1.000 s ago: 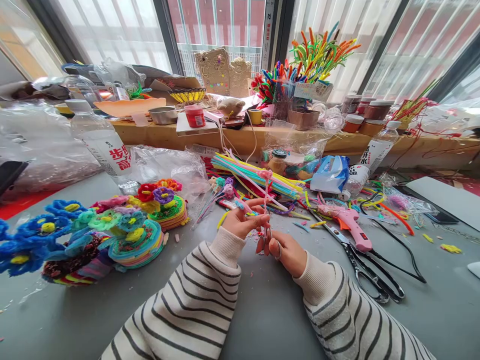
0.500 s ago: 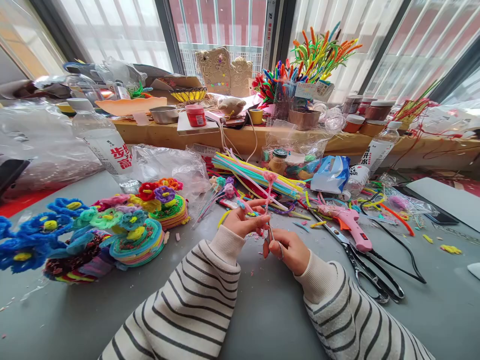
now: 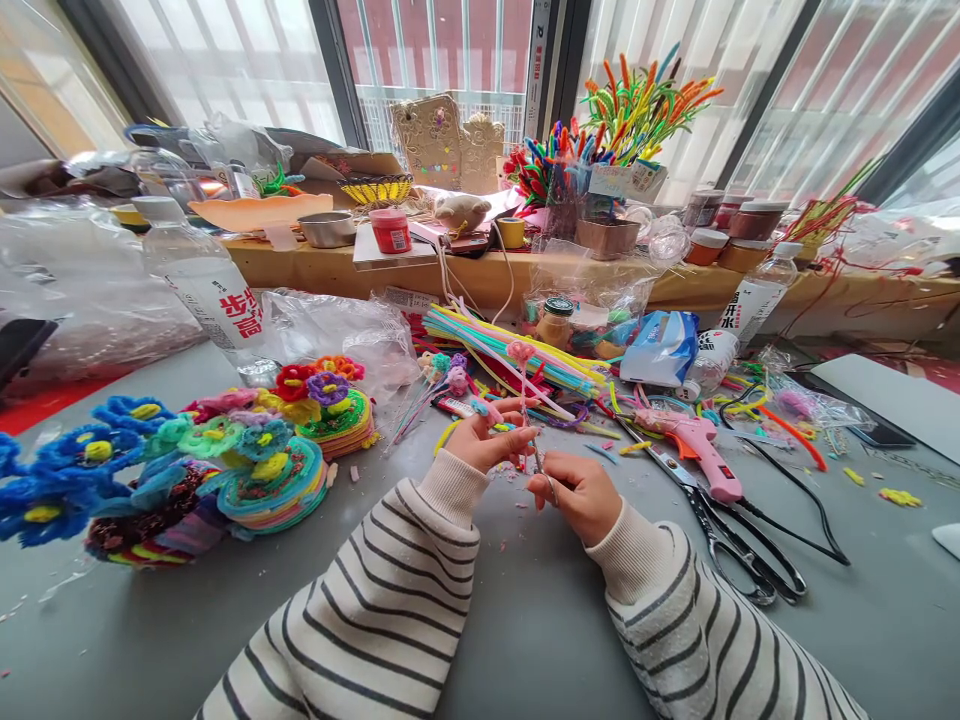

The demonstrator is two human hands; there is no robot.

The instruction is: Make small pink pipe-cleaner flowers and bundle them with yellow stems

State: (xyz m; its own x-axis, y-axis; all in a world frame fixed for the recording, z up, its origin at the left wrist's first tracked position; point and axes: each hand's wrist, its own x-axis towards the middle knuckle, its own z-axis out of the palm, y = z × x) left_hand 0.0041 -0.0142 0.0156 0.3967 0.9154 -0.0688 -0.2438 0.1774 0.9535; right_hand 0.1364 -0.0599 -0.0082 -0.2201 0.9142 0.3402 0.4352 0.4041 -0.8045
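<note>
Pink pipe-cleaner flower [image 3: 519,352] stands upright over the grey desk [image 3: 525,610], its stem pinched by the left hand [image 3: 489,446]. The right hand [image 3: 581,496], just beside, is closed on the stem's lower end.

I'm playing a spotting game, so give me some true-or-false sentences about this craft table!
1. The left hand and right hand both hold a pink-topped stem. True.
2. The glue gun is blue. False: it is pink.
3. The scissors lie on the table beside the glue gun. True.
4. The blue flowers sit at the table's right side. False: they are at its left.
</note>
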